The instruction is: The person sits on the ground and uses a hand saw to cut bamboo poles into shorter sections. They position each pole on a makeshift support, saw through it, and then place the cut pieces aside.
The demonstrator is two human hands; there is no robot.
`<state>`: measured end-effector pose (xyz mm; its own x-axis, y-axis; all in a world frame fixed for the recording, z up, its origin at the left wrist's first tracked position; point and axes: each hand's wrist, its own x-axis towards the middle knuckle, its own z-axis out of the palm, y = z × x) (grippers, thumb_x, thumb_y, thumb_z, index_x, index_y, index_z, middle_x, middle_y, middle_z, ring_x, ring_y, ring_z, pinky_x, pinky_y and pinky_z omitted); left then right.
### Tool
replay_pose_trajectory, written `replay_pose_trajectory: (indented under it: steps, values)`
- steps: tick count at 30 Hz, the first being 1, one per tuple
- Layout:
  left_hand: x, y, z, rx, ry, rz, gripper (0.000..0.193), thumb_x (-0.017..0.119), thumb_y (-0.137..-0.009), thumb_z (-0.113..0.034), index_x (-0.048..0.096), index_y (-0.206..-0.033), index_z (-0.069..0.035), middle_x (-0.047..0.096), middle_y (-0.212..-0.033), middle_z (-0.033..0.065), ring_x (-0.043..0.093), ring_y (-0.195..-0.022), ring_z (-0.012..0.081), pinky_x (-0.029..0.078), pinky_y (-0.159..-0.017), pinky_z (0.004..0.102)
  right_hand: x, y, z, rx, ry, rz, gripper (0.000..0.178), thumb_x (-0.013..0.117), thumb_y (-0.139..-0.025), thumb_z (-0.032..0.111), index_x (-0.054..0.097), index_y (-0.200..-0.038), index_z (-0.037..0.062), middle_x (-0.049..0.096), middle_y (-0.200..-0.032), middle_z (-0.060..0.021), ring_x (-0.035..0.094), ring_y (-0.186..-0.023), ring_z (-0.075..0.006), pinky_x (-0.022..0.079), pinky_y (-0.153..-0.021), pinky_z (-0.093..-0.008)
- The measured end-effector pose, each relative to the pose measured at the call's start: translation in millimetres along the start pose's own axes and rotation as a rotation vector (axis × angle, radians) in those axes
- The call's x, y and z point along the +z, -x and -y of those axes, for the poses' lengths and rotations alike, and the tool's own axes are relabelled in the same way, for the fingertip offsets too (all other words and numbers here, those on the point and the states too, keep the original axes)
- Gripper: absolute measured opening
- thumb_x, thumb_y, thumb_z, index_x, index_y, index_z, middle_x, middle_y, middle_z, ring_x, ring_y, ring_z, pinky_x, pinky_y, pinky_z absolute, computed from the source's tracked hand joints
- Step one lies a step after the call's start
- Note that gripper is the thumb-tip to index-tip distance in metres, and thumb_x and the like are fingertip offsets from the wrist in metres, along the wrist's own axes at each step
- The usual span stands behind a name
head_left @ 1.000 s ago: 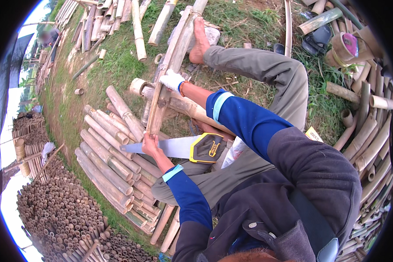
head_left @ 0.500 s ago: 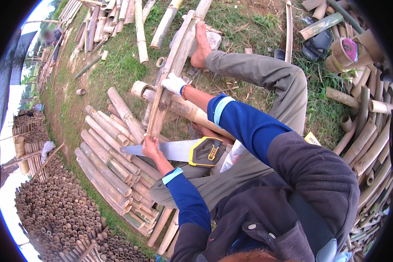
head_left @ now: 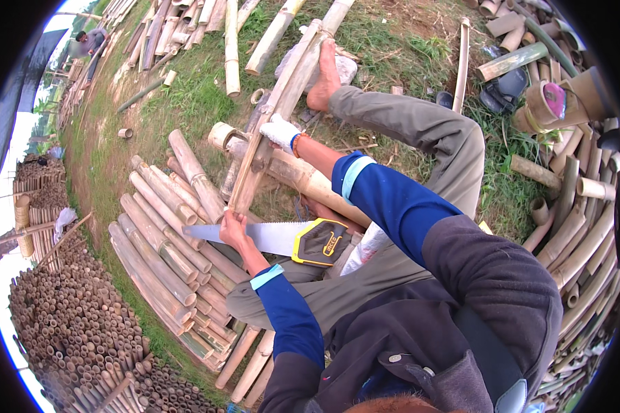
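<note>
A long split bamboo strip (head_left: pixel 245 180) slants away from me, resting across a thick bamboo pole (head_left: pixel 303 172). My right hand (head_left: pixel 280 132), in a white glove, is closed round the strip partway along it. At its near end, my bare left hand (head_left: pixel 234 229) pinches the tip between fingers and thumb. Beneath my left wrist lies a handsaw (head_left: pixel 277 237), its toothed blade pointing left and its black-and-yellow handle (head_left: pixel 321 242) by my folded leg. My bare foot (head_left: pixel 324 77) presses beside the strip's far part, where another bamboo length (head_left: pixel 335 17) runs alongside.
Cut bamboo lengths (head_left: pixel 160 251) are stacked at my left, with a large heap of short tubes (head_left: pixel 69 323) beyond. More bamboo (head_left: pixel 585 227) lies at right, near dark sandals (head_left: pixel 503 89) and a bamboo container (head_left: pixel 551 103). Far off at upper left, another person (head_left: pixel 93 40) bends over.
The whole view has turned slightly. Both hands keep their hold on the bamboo strip, with little visible movement along it. The saw stays in place.
</note>
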<state>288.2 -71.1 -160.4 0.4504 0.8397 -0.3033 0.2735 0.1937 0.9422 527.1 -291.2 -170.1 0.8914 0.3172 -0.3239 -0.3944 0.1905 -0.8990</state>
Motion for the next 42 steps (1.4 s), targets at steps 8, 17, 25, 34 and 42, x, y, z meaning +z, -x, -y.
replay_pose_trajectory:
  steps: [8, 17, 25, 34, 42]
  values:
    - [0.1, 0.5, 0.7, 0.07, -0.071, 0.001, 0.046, 0.079, -0.103, -0.035, 0.077, -0.117, 0.009, 0.077, -0.094, 0.0135, 0.074, -0.075, 0.019, 0.066, -0.062, 0.0312, -6.8, 3.5, 0.4, -0.099, 0.034, 0.097, 0.043, 0.072, -0.098, 0.037, 0.052, -0.117, 0.0038, 0.065, -0.089, -0.0109, 0.066, -0.07, -0.0226, 0.055, -0.057, -0.0413]
    - [6.0, 15.7, -4.8, 0.054, -0.008, -0.078, 0.045, 0.084, -0.099, -0.034, 0.082, -0.113, 0.009, 0.077, -0.079, 0.0091, 0.073, -0.061, 0.0141, 0.063, -0.055, 0.0273, -14.6, 9.0, 5.1, 0.151, -0.137, 0.081, 0.03, 0.078, -0.102, 0.031, 0.056, -0.117, 0.0178, 0.061, -0.1, -0.0055, 0.068, -0.076, -0.0195, 0.059, -0.063, -0.0344]
    - [1.2, 30.6, 5.1, 0.109, -0.051, 0.002, 0.052, 0.082, -0.102, -0.041, 0.08, -0.126, 0.005, 0.08, -0.101, 0.0069, 0.074, -0.089, 0.013, 0.062, -0.078, 0.0307, -45.5, -3.6, 1.2, 0.1, -0.308, 0.088, 0.034, 0.085, -0.095, 0.021, 0.061, -0.113, 0.007, 0.063, -0.099, -0.0096, 0.068, -0.081, -0.0217, 0.06, -0.068, -0.0364]
    - [2.2, 12.4, 17.1, 0.204, -0.01, 0.337, 0.064, 0.084, -0.102, -0.028, 0.06, -0.154, 0.001, 0.073, -0.136, 0.0191, 0.071, -0.126, 0.0232, 0.061, -0.105, 0.0388, -218.4, 53.1, 82.1, -0.653, 0.567, -0.15, 0.027, 0.083, -0.097, 0.007, 0.064, -0.115, 0.0027, 0.071, -0.104, -0.0171, 0.073, -0.101, -0.0254, 0.059, -0.088, -0.0352]
    - [-3.8, 20.2, 29.1, 0.415, 0.057, 0.425, 0.063, 0.093, -0.091, -0.011, 0.06, -0.145, -0.003, 0.07, -0.136, 0.0147, 0.071, -0.124, 0.0234, 0.062, -0.105, 0.0395, -361.9, 124.3, 168.3, -0.789, 1.021, -0.536, 0.039, 0.074, -0.104, 0.015, 0.056, -0.131, -0.0056, 0.063, -0.119, -0.0189, 0.066, -0.118, -0.0271, 0.059, -0.097, -0.0405]
